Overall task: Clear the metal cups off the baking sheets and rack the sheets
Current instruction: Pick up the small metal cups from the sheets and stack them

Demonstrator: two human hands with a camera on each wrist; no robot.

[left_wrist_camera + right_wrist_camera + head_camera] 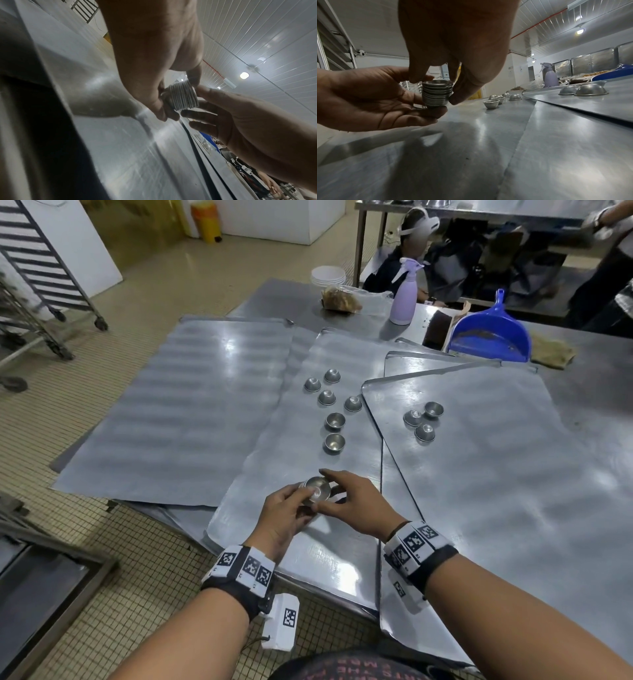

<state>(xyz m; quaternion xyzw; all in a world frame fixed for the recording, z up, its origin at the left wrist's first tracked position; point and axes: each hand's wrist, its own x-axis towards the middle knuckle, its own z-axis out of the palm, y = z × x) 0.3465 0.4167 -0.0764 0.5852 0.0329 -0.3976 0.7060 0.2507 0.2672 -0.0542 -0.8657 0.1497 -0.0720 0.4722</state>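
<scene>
A stack of nested metal cups (317, 491) (183, 97) (437, 94) hangs just above the near end of the middle baking sheet (308, 542). My left hand (294, 503) (426, 108) cradles it from below and the left, fingers curled round its base. My right hand (337, 494) (436, 86) pinches its upper part between thumb and forefinger. Several loose cups (334, 443) (490, 104) lie farther along the middle sheet, some upside down. Three more cups (424, 433) (590, 89) sit on the right sheet (496, 491). The left sheet (178, 412) carries no cups.
A wheeled sheet rack (41, 268) stands on the floor at far left. Behind the sheets are a lilac spray bottle (406, 292), a blue dustpan (489, 337), white bowls (328, 276), a bagged loaf (340, 299) and a cloth (551, 350). People (416, 244) are beyond the table.
</scene>
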